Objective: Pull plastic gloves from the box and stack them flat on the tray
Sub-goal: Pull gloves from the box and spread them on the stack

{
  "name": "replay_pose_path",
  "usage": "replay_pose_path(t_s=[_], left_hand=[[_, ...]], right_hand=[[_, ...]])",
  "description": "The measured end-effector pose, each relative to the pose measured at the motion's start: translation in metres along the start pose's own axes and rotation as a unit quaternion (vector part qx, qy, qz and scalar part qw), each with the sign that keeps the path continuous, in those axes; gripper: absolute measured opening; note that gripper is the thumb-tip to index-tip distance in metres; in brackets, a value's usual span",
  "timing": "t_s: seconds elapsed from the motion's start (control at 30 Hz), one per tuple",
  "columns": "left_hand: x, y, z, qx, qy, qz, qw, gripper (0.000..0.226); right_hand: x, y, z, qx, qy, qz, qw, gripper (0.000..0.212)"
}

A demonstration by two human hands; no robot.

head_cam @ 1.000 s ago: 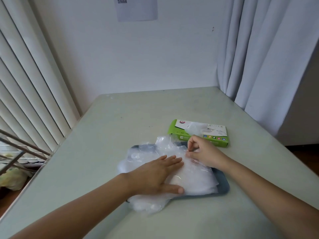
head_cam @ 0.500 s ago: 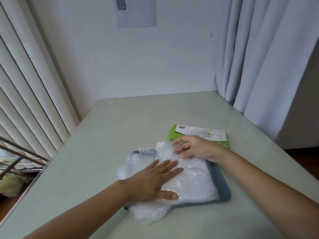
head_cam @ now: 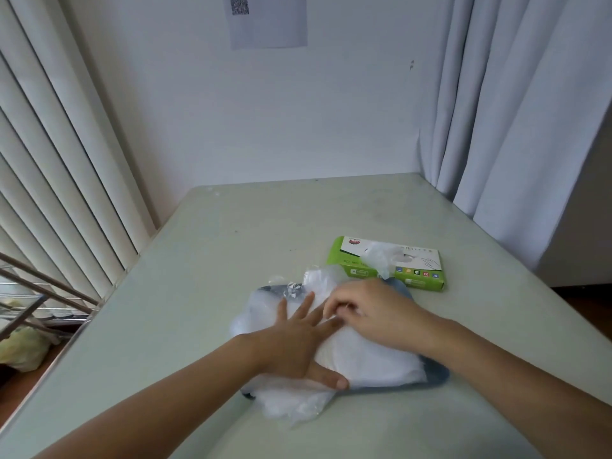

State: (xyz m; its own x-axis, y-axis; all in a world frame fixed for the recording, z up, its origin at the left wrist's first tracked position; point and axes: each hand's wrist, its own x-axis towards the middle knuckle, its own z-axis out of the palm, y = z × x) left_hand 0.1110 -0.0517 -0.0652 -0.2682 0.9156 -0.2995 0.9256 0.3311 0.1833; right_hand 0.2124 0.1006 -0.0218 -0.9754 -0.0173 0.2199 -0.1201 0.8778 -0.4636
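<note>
Glove stack (head_cam: 371, 356) sits on the grey tray (head_cam: 437, 376), spilling over its near-left edge. Your left hand (head_cam: 298, 342) lies flat on the pile, fingers straight and spread, thumb out toward you, pressing down. Your right hand (head_cam: 374, 313) is touching it, knuckles up, fingers curled onto the plastic; can't tell if they pinch a fold. Green box (head_cam: 397, 273) is just behind the tray, one glove (head_cam: 381, 256) poking out the top.

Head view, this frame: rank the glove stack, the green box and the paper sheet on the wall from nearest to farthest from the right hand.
1. Glove stack: directly under the right hand, on the tray.
2. Green box: just beyond the hand, slightly to the right.
3. Paper sheet: far off, high on the back wall.
</note>
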Motion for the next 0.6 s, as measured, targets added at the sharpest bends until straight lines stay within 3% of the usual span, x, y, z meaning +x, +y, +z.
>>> replay_pose_path(t_s=[0.07,0.17,0.23,0.47,0.53,0.6], left_hand=[[-0.001,0.001,0.000,0.006,0.006,0.003,1.000,0.107],[-0.003,0.001,0.002,0.000,0.020,-0.010,1.000,0.117],[-0.007,-0.002,0.003,-0.004,0.023,-0.021,1.000,0.121],[-0.037,-0.027,-0.011,0.100,-0.041,-0.080,0.991,0.132],[-0.048,-0.033,-0.022,0.100,-0.074,-0.111,0.986,0.123],[-0.057,-0.041,-0.032,0.071,-0.106,-0.130,0.983,0.131]], right_hand=[[-0.010,0.003,0.008,0.000,-0.107,0.013,0.994,0.030],[-0.015,0.026,0.016,0.035,-0.178,0.046,0.982,0.081],[-0.014,0.039,0.018,-0.029,-0.211,0.048,0.976,0.100],[0.002,0.036,0.000,-0.206,-0.282,0.077,0.934,0.123],[0.006,0.031,-0.003,-0.228,-0.297,0.091,0.923,0.125],[0.009,0.028,-0.006,-0.233,-0.308,0.094,0.918,0.126]])
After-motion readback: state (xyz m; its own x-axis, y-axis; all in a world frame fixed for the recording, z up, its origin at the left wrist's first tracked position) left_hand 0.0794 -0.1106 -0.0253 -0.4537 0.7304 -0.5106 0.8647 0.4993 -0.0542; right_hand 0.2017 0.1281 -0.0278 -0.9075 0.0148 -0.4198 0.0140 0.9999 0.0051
